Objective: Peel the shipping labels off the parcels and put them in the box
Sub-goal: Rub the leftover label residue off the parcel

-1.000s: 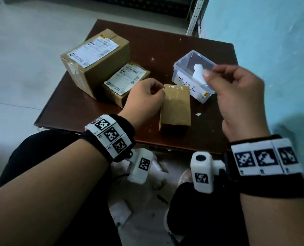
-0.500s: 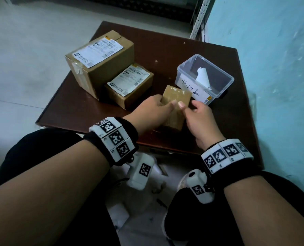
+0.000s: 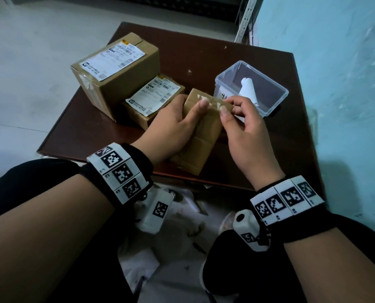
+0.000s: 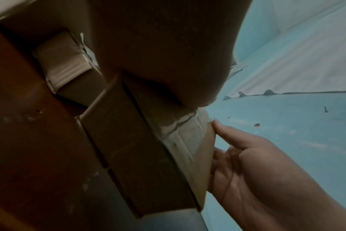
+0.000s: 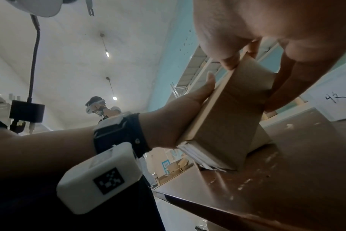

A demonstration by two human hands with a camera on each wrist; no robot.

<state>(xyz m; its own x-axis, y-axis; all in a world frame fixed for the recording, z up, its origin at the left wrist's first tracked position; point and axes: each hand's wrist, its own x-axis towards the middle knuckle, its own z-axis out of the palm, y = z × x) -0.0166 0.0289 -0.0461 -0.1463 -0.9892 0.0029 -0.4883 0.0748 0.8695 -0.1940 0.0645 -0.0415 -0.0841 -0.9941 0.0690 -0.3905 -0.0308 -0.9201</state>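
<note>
Against a turquoise wall (image 3: 335, 84), a dark brown wooden counter (image 3: 258, 154) carries the parcels. At its near edge, a small bare cardboard parcel (image 3: 204, 136) is held tilted, the left hand (image 3: 171, 130) wrapped round it, the right hand (image 3: 245, 132) pinching its far top edge. A clear plastic box (image 3: 276, 101) lies just beyond. Only the right wrist view shows the parcel's lower edge resting on the counter.

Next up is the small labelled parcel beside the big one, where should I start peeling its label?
Pinch the near corner of the label on the small parcel. That corner overhangs the parcel's front edge, so a fingertip should slip beneath it from your side; the far corners look flat.
</note>
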